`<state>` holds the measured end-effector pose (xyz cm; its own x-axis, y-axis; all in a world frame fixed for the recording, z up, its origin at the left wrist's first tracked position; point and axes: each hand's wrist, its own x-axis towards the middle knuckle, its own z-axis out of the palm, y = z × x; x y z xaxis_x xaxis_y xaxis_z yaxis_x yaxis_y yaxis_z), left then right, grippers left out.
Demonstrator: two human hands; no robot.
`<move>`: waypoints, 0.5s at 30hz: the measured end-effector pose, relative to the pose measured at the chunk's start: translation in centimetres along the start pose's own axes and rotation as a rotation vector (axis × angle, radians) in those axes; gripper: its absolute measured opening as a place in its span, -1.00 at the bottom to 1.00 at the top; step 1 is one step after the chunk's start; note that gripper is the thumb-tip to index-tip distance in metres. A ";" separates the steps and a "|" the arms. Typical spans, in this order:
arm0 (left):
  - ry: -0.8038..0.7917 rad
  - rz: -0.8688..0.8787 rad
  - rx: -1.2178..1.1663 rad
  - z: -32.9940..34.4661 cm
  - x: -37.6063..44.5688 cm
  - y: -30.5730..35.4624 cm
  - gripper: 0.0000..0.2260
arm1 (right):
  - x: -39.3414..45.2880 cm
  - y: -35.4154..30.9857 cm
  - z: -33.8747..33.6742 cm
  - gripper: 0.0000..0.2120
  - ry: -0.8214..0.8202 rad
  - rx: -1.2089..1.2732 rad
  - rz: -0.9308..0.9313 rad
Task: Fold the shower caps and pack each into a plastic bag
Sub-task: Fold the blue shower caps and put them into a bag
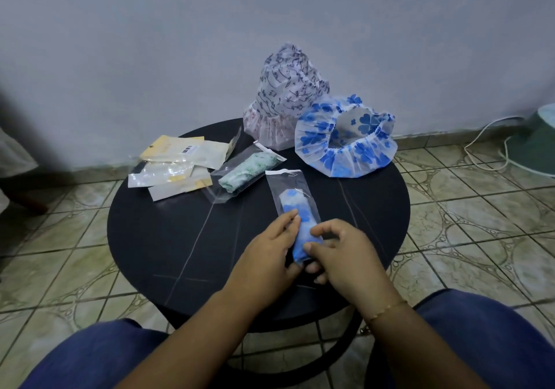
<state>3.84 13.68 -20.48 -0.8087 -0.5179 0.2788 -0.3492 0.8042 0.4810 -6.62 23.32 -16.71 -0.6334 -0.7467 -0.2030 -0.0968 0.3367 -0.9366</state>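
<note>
Both hands on the near end of a clear plastic bag (295,205) on the round black table (156,238) — left hand (267,256) and right hand (342,253) pinch the folded blue-flower shower cap (301,232) inside. Further back: a bagged green cap (247,171), empty bags (177,166), two unfolded caps — blue-flowered (345,136), purple-patterned (285,94).

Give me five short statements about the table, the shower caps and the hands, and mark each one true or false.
1. Both hands hold the bag with the blue-flowered cap. True: the left hand and right hand grip its near end.
2. The green-patterned cap lies loose, unbagged. False: it is folded inside a clear bag.
3. Two caps are not yet folded. True: the open blue-flowered cap and the music-note cap stand at the far edge.
4. The table is white and square. False: it is dark and round.
5. The spare bags lie right of the caps. False: they lie left.
</note>
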 end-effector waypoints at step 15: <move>0.038 -0.008 -0.060 -0.2 0.1 0.2 -0.43 | 0.8 -0.2 -0.3 -0.72 0.191 -0.731 -0.479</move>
<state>3.77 13.71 -20.24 -0.7868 -0.5360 0.3059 -0.3256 0.7816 0.5321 -7.36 22.86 -16.58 -0.5098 -0.8151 0.2751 -0.8076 0.3434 -0.4793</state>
